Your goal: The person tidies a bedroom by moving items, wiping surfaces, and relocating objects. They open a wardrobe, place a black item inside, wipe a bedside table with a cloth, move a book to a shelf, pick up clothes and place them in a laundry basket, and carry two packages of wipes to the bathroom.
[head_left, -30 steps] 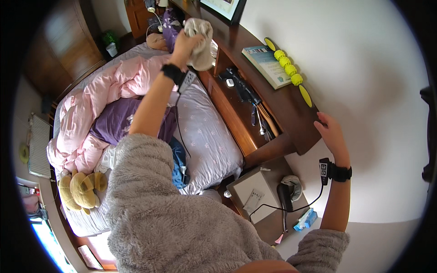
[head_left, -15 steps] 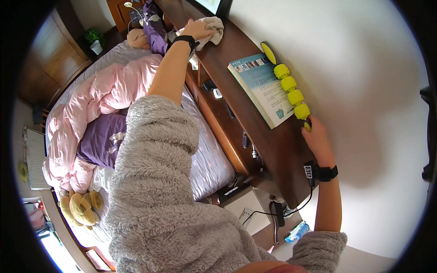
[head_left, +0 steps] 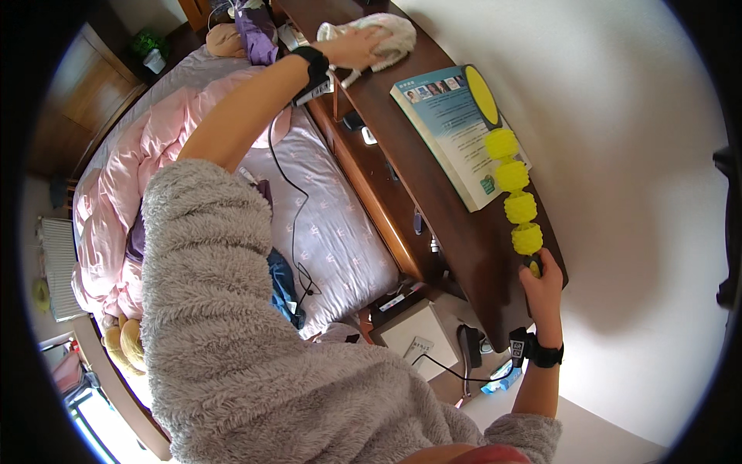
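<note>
My left hand (head_left: 357, 48) presses a crumpled pale cloth (head_left: 399, 39) onto the far end of a dark brown wooden top (head_left: 471, 247), with its fingers bent over the cloth. My right hand (head_left: 544, 292) is closed around the near handle of a massage roller (head_left: 512, 176) with several knobbly yellow rollers. The roller's far, yellow-and-grey handle (head_left: 483, 97) passes over the right edge of a thick paperback book (head_left: 448, 143). This book lies on the top, between the cloth and my right hand.
Along the top's right side runs a white wall (head_left: 618, 193). Open shelves below hold small items, among them a white plug-like piece (head_left: 369, 136). To the left is a bed (head_left: 348, 255) with a pink quilt (head_left: 151, 166) and a black cable (head_left: 294, 216). A pale box (head_left: 417, 340) stands below.
My left hand has moved right with the cloth, toward the wall and book. My right hand has come nearer to me with the massage roller, whose far handle now overlaps the book.
</note>
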Demonstrator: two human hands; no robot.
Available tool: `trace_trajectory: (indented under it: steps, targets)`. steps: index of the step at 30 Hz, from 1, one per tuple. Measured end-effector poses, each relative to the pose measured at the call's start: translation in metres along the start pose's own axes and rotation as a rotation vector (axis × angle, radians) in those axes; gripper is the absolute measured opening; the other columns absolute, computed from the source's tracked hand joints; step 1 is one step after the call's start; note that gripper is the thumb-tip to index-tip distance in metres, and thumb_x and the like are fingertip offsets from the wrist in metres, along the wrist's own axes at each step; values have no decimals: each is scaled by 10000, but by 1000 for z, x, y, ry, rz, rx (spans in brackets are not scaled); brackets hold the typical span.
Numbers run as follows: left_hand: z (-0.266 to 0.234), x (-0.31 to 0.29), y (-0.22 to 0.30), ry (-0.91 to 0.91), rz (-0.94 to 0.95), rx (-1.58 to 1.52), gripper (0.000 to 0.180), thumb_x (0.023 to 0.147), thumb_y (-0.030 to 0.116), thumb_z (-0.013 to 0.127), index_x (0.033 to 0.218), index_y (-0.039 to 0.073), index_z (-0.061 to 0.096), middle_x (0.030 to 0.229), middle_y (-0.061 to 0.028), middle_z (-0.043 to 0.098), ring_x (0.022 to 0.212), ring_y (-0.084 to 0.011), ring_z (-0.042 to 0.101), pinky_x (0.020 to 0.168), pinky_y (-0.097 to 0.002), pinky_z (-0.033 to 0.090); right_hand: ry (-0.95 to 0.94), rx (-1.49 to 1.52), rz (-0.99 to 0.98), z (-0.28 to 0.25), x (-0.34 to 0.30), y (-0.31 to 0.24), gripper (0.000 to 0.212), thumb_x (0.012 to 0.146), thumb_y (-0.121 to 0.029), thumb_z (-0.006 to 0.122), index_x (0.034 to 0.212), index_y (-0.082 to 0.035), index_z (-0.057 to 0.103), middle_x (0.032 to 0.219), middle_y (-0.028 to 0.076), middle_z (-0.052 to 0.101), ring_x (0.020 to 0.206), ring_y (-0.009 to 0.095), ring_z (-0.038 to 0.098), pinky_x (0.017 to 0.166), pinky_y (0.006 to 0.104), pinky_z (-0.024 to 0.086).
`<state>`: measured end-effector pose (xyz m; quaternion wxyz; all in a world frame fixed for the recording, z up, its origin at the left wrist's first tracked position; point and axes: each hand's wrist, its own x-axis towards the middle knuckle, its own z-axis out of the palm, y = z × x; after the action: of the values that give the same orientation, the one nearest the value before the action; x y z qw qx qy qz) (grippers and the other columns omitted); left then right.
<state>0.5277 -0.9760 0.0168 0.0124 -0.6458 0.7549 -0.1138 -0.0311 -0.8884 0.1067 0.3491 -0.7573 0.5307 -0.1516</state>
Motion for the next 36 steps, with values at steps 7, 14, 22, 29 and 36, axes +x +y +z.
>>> trace_trajectory:
  steps: [7, 14, 22, 29, 36]
  targets:
    - [-55, -46, 81, -47, -28, -455, 710, 822, 328, 631, 1441, 107, 363, 1417, -238, 391, 1309, -392, 383, 1088, -437, 318, -48, 324, 153, -24, -56, -14, 198, 803, -66, 685, 975, -18, 599, 712, -22, 543, 598, 44, 475, 541, 213, 386]
    - [-135, -19, 141, -133, -81, -619, 461, 903, 393, 545, 1135, 5, 636, 1139, -226, 620, 968, -362, 608, 839, -429, 491, 73, 419, 204, -42, -110, 10, 177, 806, -57, 696, 936, -2, 589, 670, -7, 554, 538, 67, 499, 504, 221, 401]
    - [-117, 54, 170, -333, -342, -308, 564, 865, 534, 527, 999, 12, 694, 925, -127, 697, 810, -259, 663, 740, -366, 516, 219, 456, 208, -46, -211, 74, 234, 796, -32, 690, 1002, 37, 603, 820, 21, 636, 715, 89, 572, 662, 231, 456]
    - [-116, 33, 171, -319, -428, -588, 493, 822, 516, 677, 680, 51, 597, 646, -9, 549, 553, -131, 466, 534, -318, 395, 345, 467, 292, -55, -285, 109, 257, 763, -47, 740, 973, 28, 612, 862, 28, 652, 775, 90, 582, 713, 244, 464]
    - [-134, -19, 165, -332, -517, -1234, 576, 876, 459, 622, 1208, -8, 561, 1023, -97, 657, 851, -183, 664, 719, -316, 528, 431, 547, 351, -49, -322, 141, 223, 737, -114, 782, 807, -5, 600, 693, -18, 589, 611, 79, 525, 567, 240, 411]
